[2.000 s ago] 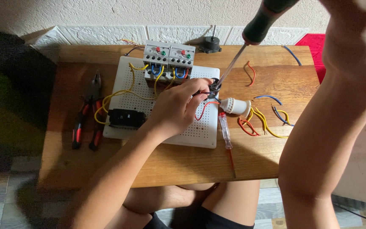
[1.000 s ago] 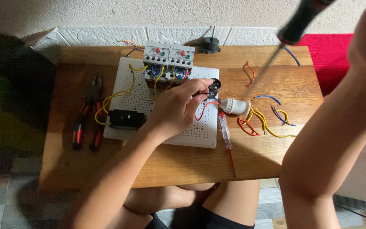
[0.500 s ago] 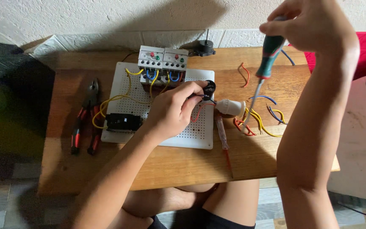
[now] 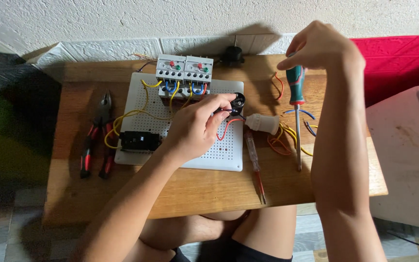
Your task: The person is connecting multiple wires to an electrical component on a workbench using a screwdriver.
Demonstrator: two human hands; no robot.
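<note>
My left hand (image 4: 197, 127) rests on a white perforated board (image 4: 229, 154) and pinches a small black round part (image 4: 238, 102) with red and dark wires at the board's right edge. My right hand (image 4: 318, 46) is raised over the table's right side, gripping the top of a green-handled screwdriver (image 4: 295, 92) that hangs point down, its tip close to the tabletop. On the board's far edge sit two grey relay blocks (image 4: 184, 70) with yellow, blue and red wires. A black component (image 4: 139, 140) is fixed at the board's left.
The board lies on a low wooden table (image 4: 98, 189). Red-handled pliers (image 4: 95, 138) lie left of it. A white lamp holder (image 4: 264, 123), loose coloured wires (image 4: 287, 140) and a thin tester screwdriver (image 4: 254, 162) lie to the right. A white wall stands behind, a red mat far right.
My right hand has brought the screwdriver down from high overhead and turned it upright, tip near the table. My left hand has stayed on the black part.
</note>
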